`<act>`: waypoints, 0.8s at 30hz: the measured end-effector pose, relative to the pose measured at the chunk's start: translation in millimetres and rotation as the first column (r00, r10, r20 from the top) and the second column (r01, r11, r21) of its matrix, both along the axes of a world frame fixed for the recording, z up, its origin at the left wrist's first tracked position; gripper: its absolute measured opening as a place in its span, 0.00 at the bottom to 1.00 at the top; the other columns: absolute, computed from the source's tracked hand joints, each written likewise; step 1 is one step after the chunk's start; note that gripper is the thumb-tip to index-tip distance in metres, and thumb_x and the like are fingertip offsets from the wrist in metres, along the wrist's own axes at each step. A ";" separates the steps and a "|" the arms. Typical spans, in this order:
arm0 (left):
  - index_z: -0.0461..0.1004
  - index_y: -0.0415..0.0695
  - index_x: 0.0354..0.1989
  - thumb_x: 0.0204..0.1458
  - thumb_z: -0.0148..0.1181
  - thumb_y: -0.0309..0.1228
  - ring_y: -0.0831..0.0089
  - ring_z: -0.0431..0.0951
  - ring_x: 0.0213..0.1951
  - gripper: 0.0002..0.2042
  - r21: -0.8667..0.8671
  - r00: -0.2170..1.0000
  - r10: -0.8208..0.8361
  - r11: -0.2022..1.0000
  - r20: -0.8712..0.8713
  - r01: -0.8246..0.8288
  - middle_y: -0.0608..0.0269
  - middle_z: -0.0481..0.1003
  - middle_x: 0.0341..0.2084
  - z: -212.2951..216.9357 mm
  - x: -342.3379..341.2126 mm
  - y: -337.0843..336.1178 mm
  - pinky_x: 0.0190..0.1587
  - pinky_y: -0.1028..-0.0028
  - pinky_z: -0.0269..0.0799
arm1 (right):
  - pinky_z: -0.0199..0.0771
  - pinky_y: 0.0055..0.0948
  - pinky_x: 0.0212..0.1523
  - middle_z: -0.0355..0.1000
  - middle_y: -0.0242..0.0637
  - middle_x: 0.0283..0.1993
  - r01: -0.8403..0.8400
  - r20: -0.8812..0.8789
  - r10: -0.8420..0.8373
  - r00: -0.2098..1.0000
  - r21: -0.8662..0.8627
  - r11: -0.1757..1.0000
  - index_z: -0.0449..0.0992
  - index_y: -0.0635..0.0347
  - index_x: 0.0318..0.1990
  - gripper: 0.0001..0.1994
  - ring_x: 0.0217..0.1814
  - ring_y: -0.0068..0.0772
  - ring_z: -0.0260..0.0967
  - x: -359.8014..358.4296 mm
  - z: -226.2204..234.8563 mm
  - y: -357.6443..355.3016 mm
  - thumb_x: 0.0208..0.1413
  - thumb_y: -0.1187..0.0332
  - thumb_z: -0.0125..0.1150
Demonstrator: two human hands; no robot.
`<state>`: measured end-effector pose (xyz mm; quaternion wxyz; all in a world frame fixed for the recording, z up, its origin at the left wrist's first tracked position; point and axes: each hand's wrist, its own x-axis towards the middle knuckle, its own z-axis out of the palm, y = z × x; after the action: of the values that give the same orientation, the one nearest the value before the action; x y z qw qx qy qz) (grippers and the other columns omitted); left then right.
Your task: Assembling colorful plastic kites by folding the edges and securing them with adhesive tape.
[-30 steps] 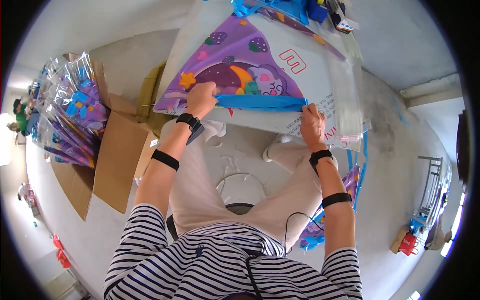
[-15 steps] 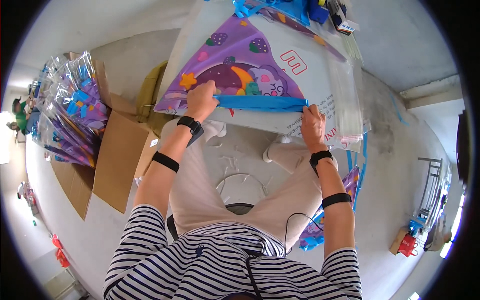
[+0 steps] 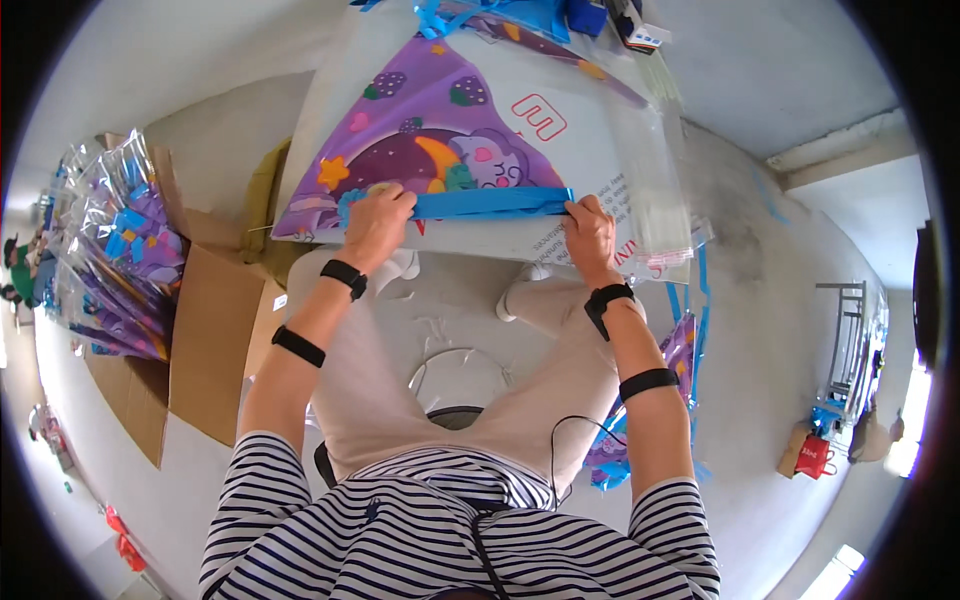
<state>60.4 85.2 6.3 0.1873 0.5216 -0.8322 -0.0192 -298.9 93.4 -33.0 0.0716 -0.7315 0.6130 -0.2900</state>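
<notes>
A purple triangular kite [image 3: 395, 125], printed with cartoon pictures, lies flat on a white printed board with its point away from me. A folded bundle of blue ribbon [image 3: 490, 204] stretches along the kite's near edge. My left hand [image 3: 378, 226] is closed around the ribbon near the kite's left corner, and a bit of blue shows beyond the fist. At the other end, my right hand [image 3: 590, 232] pinches the ribbon just past the kite's right corner; its fingertips are partly hidden. A thin rod pokes out at the left corner.
Left of me stands an open cardboard box [image 3: 215, 345] with several bagged kites [image 3: 125, 260]. Clear plastic sleeves [image 3: 655, 180] lie on the board's right side. Blue ribbon and a small dark box [image 3: 635, 30] sit at its far end. Another kite [image 3: 612, 450] hangs beside my right leg.
The whole view has shifted, so the board and kite appear further left. My hands still hold the ribbon, and some blue now shows left of my left fist.
</notes>
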 end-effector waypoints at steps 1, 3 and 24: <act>0.74 0.46 0.27 0.46 0.64 0.26 0.57 0.77 0.39 0.04 -0.001 1.000 -0.009 1.000 -0.010 0.009 0.61 0.73 0.30 1.3 -2.9 2.1 0.36 0.60 0.75 | 0.69 0.44 0.46 0.73 0.38 0.40 0.010 0.085 -0.014 0.996 0.046 0.999 0.82 0.57 0.41 0.11 0.42 0.45 0.75 -2.6 0.9 -0.3 0.48 0.74 0.65; 0.75 0.47 0.28 0.44 0.70 0.32 0.59 0.77 0.38 0.09 -0.004 1.000 -0.019 1.000 -0.012 0.019 0.63 0.72 0.30 6.3 -4.6 6.9 0.35 0.62 0.75 | 0.73 0.42 0.45 0.75 0.39 0.39 0.025 0.121 -0.030 0.992 0.040 0.999 0.83 0.58 0.39 0.10 0.40 0.46 0.75 -3.0 5.3 -1.8 0.47 0.74 0.66; 0.75 0.49 0.28 0.41 0.73 0.35 0.63 0.76 0.36 0.11 -0.089 0.997 0.083 0.993 0.008 -0.082 0.66 0.71 0.30 -4.9 -10.0 16.8 0.30 0.65 0.74 | 0.77 0.42 0.41 0.80 0.47 0.32 0.269 0.209 -0.352 0.912 0.343 0.900 0.80 0.60 0.40 0.15 0.38 0.48 0.79 -0.4 55.2 -37.1 0.51 0.58 0.69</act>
<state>50.5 101.9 1.4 0.2061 0.5467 -0.8111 0.0284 -299.4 56.2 22.2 0.2180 -0.5575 0.7449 -0.2944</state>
